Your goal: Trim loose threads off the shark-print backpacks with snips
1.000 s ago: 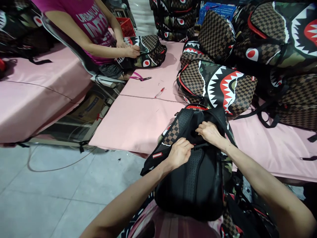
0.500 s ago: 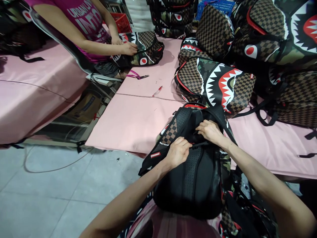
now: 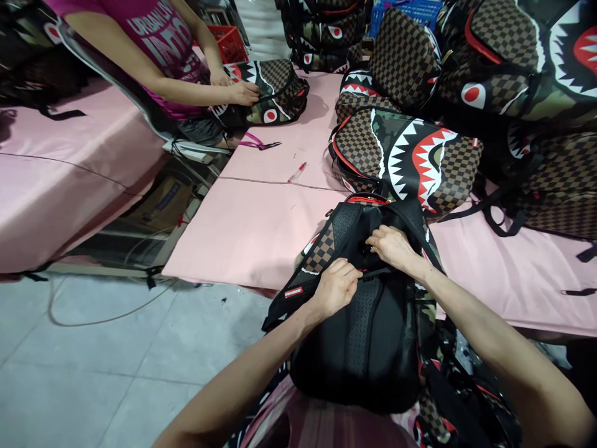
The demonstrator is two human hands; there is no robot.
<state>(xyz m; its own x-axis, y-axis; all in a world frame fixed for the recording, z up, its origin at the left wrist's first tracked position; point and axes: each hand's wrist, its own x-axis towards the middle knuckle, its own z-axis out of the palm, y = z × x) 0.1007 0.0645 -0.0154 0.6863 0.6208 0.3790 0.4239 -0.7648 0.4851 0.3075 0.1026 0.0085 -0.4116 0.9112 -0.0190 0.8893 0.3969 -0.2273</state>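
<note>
A backpack [image 3: 352,354] with a black padded back rests against my lap and the table edge, its back panel facing up. Checkered and camouflage patches show along its sides and straps. My left hand [image 3: 339,285] is closed, pinching the black material at the upper left of the back panel. Just above and to the right, my right hand [image 3: 390,246] has its fingertips pressed together on the black fabric between the shoulder straps. A small dark piece shows at those fingertips, too small to name.
A finished-looking shark-mouth backpack [image 3: 405,162] lies right beyond mine on the pink table [image 3: 252,230]. A red pen [image 3: 297,172] and purple-handled snips [image 3: 261,143] lie on the cloth. Across the table, a co-worker's hands [image 3: 242,93] touch another backpack. More bags are piled right.
My right hand has shifted very slightly left over the fabric. My left hand keeps its pinch, and the backpack stays nearly in place.
</note>
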